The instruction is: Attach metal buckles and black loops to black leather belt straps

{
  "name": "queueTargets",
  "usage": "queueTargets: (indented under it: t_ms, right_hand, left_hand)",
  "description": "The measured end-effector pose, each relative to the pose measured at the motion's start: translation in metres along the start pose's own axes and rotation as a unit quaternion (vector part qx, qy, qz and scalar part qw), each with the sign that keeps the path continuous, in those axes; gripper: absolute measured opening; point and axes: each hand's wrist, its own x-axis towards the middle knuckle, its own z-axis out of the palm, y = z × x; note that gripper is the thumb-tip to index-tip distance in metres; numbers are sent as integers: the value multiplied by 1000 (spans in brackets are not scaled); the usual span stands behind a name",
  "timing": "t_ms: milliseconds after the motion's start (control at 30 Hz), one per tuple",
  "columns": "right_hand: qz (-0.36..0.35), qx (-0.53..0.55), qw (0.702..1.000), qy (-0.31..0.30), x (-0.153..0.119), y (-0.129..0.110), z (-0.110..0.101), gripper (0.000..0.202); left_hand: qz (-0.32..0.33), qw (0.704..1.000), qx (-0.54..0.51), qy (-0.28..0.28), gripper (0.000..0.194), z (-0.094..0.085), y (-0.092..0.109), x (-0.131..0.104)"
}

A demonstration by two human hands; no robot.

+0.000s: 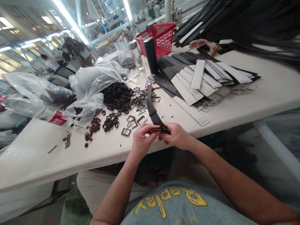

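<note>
- Writing: yellow lettering on the grey T-shirt (211, 215), upside down in view, reads "Replay"; fainter letters below it, only "MA" legible.
- Clear plastic bottle (25, 106) at table's left: red label (57, 118), print too small to read; standing or lying, cannot tell.
- Clear plastic bag (93, 78): a heap of black strap loops (118, 97) at its mouth.
- Second clear bag (35, 84), further left: dark contents, unidentified.
- Red lattice basket (164, 39), far side: contents cannot be made out. Before it, a clear bottle with metal lid (136, 56) and a black cylindrical flask (151, 56).
- Hands: left hand (145, 137) and right hand (176, 136) together, fingers clamped on the near end of a black strap (156, 119) at the table's front edge. Dark metallic edge between the fingers; its form is hidden. One loop encircles the strap.
- Around the strap: rectangular metal buckles (132, 122) and brown loops (95, 125) to its left; black-and-white strips (187, 81) piled to its right.
</note>
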Motion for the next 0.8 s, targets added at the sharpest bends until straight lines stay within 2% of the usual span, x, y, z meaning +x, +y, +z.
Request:
queueTargets:
  t_ms: [100,233,400,533,667,800]
  right_hand:
    - [-14,-11,1000,-9,-1,-1,-1,14]
    - [-15,-7,999,-27,-1,-5,-3,12]
    - [-15,-12,999,-34,-2,-10,-5,9]
    - [-17,-26,999,-27,-2,-12,-6,8]
    - [-4,-12,999,-30,-2,-10,-6,9]
    - [9,57,998,-26,-2,-6,-4,28]
  left_hand:
    - [18,999,40,5,13,2,0,0]
    - [66,992,97,49,8,7,6,-3]
    - [133,976,154,72,13,9,13,-4]
    - [157,966,202,51,14,7,13,-3]
    - [144,966,214,14,16,2,13,-3]
    - [117,978,168,-36,20,-4,19,-1]
